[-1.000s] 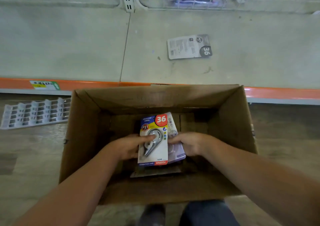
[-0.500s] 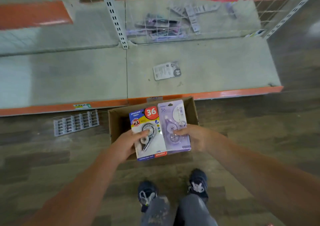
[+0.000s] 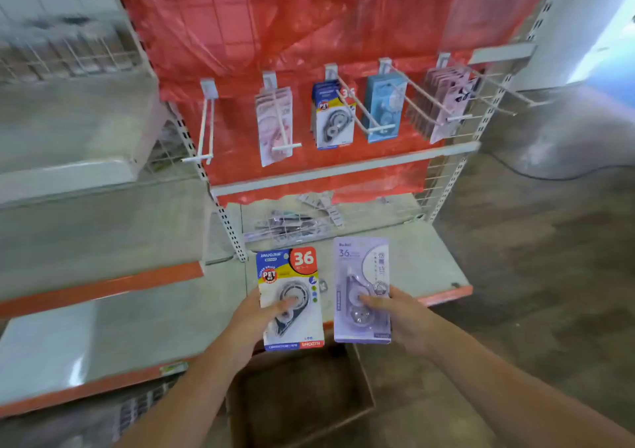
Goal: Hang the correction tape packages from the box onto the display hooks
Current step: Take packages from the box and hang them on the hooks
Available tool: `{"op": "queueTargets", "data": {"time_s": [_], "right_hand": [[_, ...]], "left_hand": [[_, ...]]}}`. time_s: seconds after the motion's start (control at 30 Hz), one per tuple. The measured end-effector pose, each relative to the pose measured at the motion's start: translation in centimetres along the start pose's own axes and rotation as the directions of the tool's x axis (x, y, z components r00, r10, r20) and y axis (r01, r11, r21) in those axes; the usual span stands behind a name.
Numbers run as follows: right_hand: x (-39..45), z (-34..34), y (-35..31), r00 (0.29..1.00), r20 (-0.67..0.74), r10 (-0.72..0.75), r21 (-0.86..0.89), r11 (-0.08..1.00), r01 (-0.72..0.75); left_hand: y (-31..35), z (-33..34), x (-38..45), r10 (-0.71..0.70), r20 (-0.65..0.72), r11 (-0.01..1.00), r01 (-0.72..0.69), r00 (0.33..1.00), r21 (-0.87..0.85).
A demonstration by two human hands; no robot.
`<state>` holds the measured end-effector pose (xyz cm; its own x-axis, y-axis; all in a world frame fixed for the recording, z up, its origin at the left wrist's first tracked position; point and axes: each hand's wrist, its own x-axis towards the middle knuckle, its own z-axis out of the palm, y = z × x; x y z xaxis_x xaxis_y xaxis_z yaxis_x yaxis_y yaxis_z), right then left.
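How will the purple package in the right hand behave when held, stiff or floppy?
Probably fairly stiff: the purple package stands flat and upright though the right hand holds only its lower edge. Likely light, as thumb and fingers carry it. Its glossy plastic front may be a little slippery.

**The shelf, the hooks and the floor**

A grey shelf [image 3: 409, 258] with an orange front edge sits in the middle of the frame. A pile of packets [image 3: 292, 222] lies at its back. Above it, white hooks [image 3: 360, 111] stick out from a red back wall [image 3: 292, 18]. Four hooks carry packets; the left hook [image 3: 206, 128] is bare. At the bottom, a brown box [image 3: 302, 396] sits on the wood floor [image 3: 549, 258].
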<state>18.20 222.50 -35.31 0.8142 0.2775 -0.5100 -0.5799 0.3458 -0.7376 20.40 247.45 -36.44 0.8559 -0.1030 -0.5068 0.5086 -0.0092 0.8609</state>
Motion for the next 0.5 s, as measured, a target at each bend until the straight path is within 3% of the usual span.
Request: {"op": "queueTargets", "data": {"time_s": [0.1,0.27,0.5], "right_hand": [[-1.0,-0.6,-2.5,0.999,0.018,-0.046,-0.006,0.999,0.046],[-0.8,-3.1,-5.4,0.994,-0.077,-0.078,-0.011,0.997,0.077],[0.7,-7.0,-10.7,0.99,-0.111,-0.081,-0.018,0.997,0.08]], "left_hand": [[3.7,2.3,0.5,0.065,0.015,0.998,-0.065,0.998,0.009],[7.9,6.8,2.9,0.157,0.035,0.987,-0.158,0.987,0.025],[11.7,11.8,6.9,0.188,0.014,0.982,-0.189,0.982,0.016]]}}
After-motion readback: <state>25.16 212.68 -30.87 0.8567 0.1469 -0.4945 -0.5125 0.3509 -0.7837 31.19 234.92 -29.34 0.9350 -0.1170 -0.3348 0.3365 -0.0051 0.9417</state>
